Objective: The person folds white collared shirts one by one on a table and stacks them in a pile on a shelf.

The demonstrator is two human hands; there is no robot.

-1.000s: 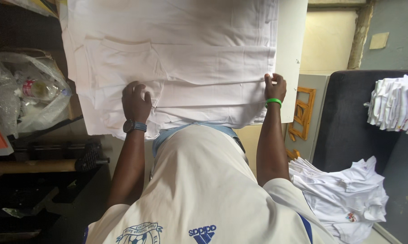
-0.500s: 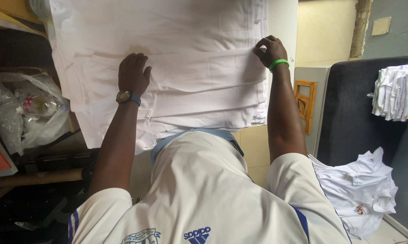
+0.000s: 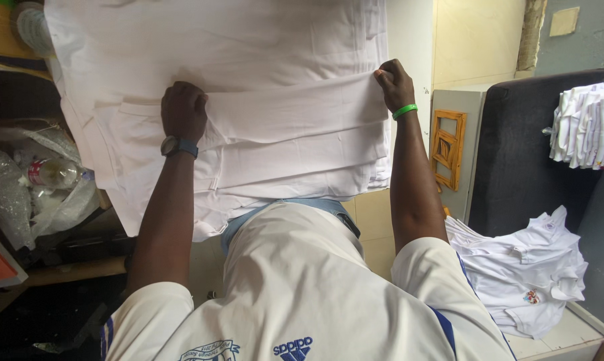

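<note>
Head view: we find the left hand (image 3: 184,110) closed in a fist on the white garment (image 3: 248,100), gripping its folded layer; the right hand (image 3: 394,83) pinches the same fold at the right edge. The garment lies spread across the tabletop (image 3: 409,40) — folded white shirts (image 3: 526,274) sit well apart, lower right.

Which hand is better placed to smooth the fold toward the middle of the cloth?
Probably the left hand: it rests well in on the white cloth, knuckles down. The right hand pinches the fold at the cloth's edge.
</note>
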